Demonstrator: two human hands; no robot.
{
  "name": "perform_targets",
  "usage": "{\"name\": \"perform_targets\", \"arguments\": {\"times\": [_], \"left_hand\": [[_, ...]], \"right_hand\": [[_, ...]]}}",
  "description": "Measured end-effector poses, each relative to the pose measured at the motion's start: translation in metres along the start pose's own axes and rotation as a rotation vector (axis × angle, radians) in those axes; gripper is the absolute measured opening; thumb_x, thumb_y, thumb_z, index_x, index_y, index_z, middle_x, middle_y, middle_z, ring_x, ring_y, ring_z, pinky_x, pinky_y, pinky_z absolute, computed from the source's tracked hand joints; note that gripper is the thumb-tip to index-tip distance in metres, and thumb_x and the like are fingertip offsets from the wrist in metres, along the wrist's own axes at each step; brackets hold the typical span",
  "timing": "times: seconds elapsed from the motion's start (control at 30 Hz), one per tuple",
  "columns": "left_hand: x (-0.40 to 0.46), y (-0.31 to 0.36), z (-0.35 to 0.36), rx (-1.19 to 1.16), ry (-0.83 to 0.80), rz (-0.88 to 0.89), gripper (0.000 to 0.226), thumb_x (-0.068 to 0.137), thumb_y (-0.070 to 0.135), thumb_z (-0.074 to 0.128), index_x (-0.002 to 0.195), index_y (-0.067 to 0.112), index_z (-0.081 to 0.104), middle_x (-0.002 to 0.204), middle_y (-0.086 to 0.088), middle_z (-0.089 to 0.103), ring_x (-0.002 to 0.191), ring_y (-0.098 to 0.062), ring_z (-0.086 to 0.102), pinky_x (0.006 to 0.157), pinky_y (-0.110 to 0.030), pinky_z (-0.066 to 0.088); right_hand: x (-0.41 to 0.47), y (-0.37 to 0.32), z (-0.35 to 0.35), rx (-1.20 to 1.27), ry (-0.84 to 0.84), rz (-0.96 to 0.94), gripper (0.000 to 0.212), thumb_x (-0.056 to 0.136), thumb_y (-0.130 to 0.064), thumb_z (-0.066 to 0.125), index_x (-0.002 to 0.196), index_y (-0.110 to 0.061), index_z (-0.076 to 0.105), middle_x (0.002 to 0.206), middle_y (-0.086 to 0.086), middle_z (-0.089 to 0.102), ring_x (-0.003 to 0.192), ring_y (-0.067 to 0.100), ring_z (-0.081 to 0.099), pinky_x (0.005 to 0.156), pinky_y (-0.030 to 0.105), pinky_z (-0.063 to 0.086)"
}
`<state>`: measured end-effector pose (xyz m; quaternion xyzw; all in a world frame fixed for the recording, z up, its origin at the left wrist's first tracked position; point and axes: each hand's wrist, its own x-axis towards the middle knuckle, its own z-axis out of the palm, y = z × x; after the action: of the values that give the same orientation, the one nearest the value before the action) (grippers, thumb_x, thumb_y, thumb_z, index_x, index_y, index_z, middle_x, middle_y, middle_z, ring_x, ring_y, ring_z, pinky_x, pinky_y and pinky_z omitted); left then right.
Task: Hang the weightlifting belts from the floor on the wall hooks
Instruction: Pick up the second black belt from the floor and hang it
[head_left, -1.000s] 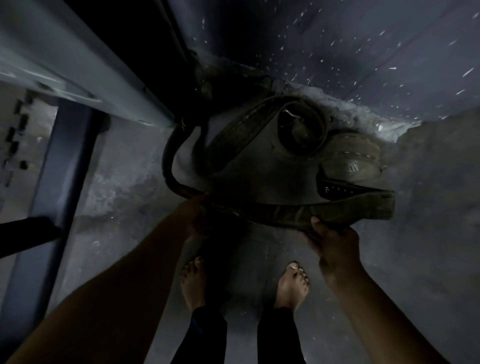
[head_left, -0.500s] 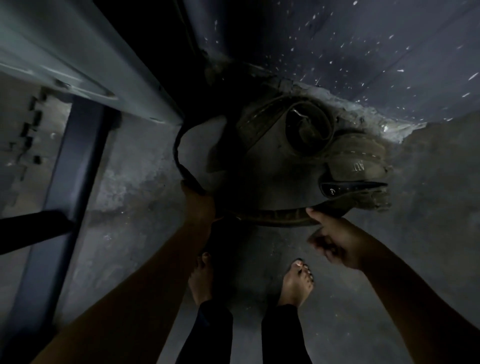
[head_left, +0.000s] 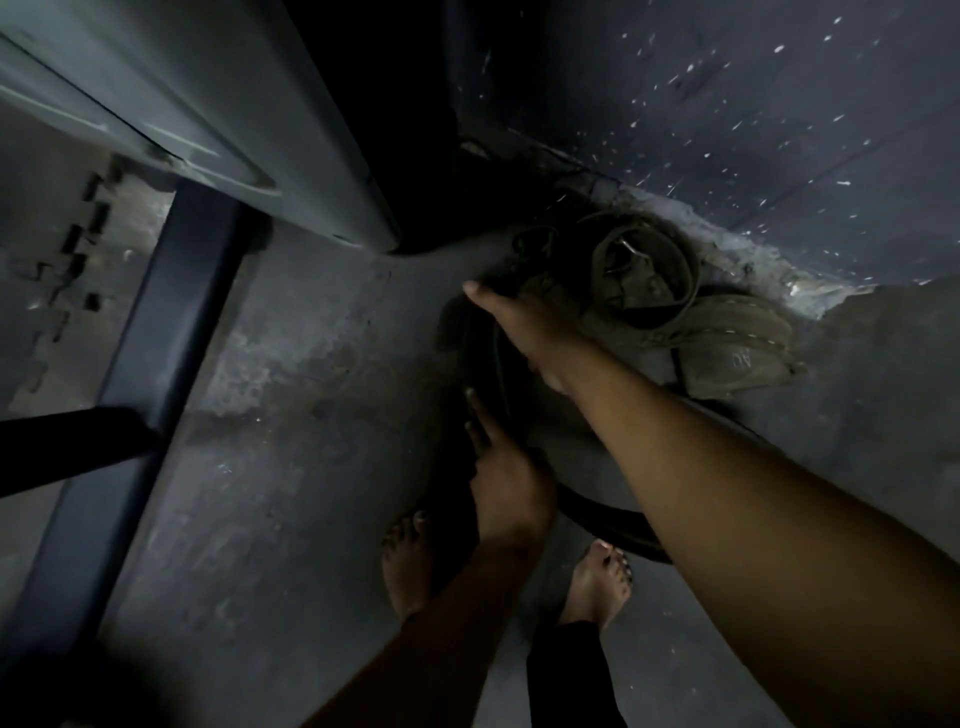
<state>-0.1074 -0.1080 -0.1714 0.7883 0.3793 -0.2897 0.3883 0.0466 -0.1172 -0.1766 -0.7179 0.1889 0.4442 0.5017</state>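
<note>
The grey concrete floor (head_left: 291, 519) carries a heap of olive weightlifting belts (head_left: 691, 317) against the speckled wall (head_left: 727, 104), with two bare feet (head_left: 602, 582) nearby.

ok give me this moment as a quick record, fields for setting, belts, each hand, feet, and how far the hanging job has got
setting: dim corner, concrete floor, dark speckled wall
belts: tan belts heaped in the corner; a dark belt curving toward the feet
right hand: right hand reaching across to the dark belt's upper end, grip unclear
left hand: left hand on the dark belt, index finger extended
feet: bare feet on the floor
progress: nothing hung yet; no hooks in view
</note>
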Motion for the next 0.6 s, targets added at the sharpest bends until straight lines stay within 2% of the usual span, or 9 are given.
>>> {"name": "perform_targets", "arguments": {"times": [0.1, 0.2, 0.27, 0.3, 0.37, 0.43, 0.5, 0.53, 0.6], "left_hand": [[-0.019, 0.007, 0.011, -0.014, -0.047, -0.006, 0.095, 0.098, 0.028, 0.053, 0.159, 0.021, -0.020, 0.169, -0.014, 0.010, 0.131, -0.042, 0.053, 0.094, -0.043, 0.047], [-0.014, 0.001, 0.013, -0.108, -0.119, 0.031, 0.101, 0.093, 0.040, 0.062, 0.161, 0.024, -0.012, 0.170, -0.007, 0.013, 0.139, -0.035, 0.046, 0.102, -0.041, 0.045], [-0.005, -0.005, 0.004, -0.148, -0.171, 0.113, 0.089, 0.086, 0.043, 0.062, 0.160, 0.020, 0.017, 0.160, -0.011, 0.033, 0.138, -0.032, 0.045, 0.109, -0.040, 0.043], [0.002, -0.009, -0.003, -0.173, -0.159, 0.146, 0.075, 0.082, 0.041, 0.059, 0.150, 0.017, 0.038, 0.147, -0.013, 0.048, 0.131, -0.032, 0.052, 0.109, -0.042, 0.045], [0.020, -0.010, -0.016, -0.252, -0.083, 0.139, 0.040, 0.084, 0.031, 0.053, 0.118, 0.014, 0.062, 0.117, -0.011, 0.066, 0.110, -0.032, 0.064, 0.098, -0.044, 0.051], [0.042, -0.001, -0.034, -0.316, -0.052, 0.074, 0.024, 0.100, 0.023, 0.049, 0.110, 0.009, 0.066, 0.102, -0.010, 0.066, 0.099, -0.029, 0.065, 0.088, -0.039, 0.051], [0.064, 0.021, -0.052, -0.536, -0.063, -0.033, 0.030, 0.105, 0.032, 0.049, 0.103, 0.009, 0.069, 0.095, -0.007, 0.066, 0.092, -0.025, 0.064, 0.083, -0.034, 0.050], [0.075, 0.034, -0.057, -0.695, -0.130, -0.096, 0.037, 0.105, 0.041, 0.047, 0.098, 0.011, 0.068, 0.093, -0.007, 0.066, 0.086, -0.025, 0.065, 0.080, -0.034, 0.052], [0.091, 0.062, -0.067, -0.957, -0.346, -0.208, 0.052, 0.102, 0.055, 0.041, 0.099, 0.010, 0.066, 0.094, -0.009, 0.067, 0.076, -0.021, 0.066, 0.069, -0.029, 0.054]], "right_hand": [[0.020, 0.013, 0.014, -0.056, 0.204, -0.054, 0.040, 0.101, -0.023, 0.067, 0.133, 0.000, 0.066, 0.135, 0.017, 0.069, 0.128, 0.033, 0.064, 0.105, 0.040, 0.054], [0.024, 0.027, 0.010, -0.117, 0.305, -0.075, 0.042, 0.103, -0.023, 0.063, 0.138, 0.000, 0.061, 0.140, 0.019, 0.065, 0.131, 0.036, 0.060, 0.110, 0.044, 0.050], [0.020, 0.036, 0.002, -0.137, 0.314, -0.089, 0.050, 0.100, -0.029, 0.064, 0.144, -0.005, 0.057, 0.145, 0.016, 0.062, 0.135, 0.034, 0.057, 0.115, 0.046, 0.046], [0.017, 0.041, -0.005, -0.127, 0.321, -0.105, 0.053, 0.097, -0.032, 0.064, 0.144, -0.008, 0.058, 0.145, 0.014, 0.063, 0.134, 0.033, 0.058, 0.115, 0.048, 0.047], [0.008, 0.053, -0.021, -0.060, 0.317, -0.123, 0.044, 0.095, -0.034, 0.064, 0.132, -0.010, 0.068, 0.128, 0.012, 0.072, 0.121, 0.029, 0.068, 0.107, 0.048, 0.054], [-0.011, 0.061, -0.032, 0.024, 0.245, -0.148, 0.026, 0.095, -0.030, 0.067, 0.111, -0.011, 0.075, 0.104, 0.013, 0.077, 0.104, 0.025, 0.072, 0.093, 0.041, 0.057], [-0.032, 0.064, -0.037, 0.075, 0.192, -0.203, 0.017, 0.089, -0.031, 0.068, 0.094, -0.019, 0.079, 0.090, 0.007, 0.079, 0.094, 0.025, 0.072, 0.085, 0.043, 0.054], [-0.041, 0.068, -0.038, 0.083, 0.164, -0.230, 0.014, 0.090, -0.029, 0.068, 0.094, -0.022, 0.079, 0.093, 0.003, 0.080, 0.097, 0.028, 0.073, 0.087, 0.046, 0.054], [-0.064, 0.074, -0.037, 0.042, 0.114, -0.299, 0.019, 0.095, -0.020, 0.068, 0.110, -0.012, 0.076, 0.111, 0.009, 0.079, 0.112, 0.031, 0.073, 0.098, 0.047, 0.054]]}}
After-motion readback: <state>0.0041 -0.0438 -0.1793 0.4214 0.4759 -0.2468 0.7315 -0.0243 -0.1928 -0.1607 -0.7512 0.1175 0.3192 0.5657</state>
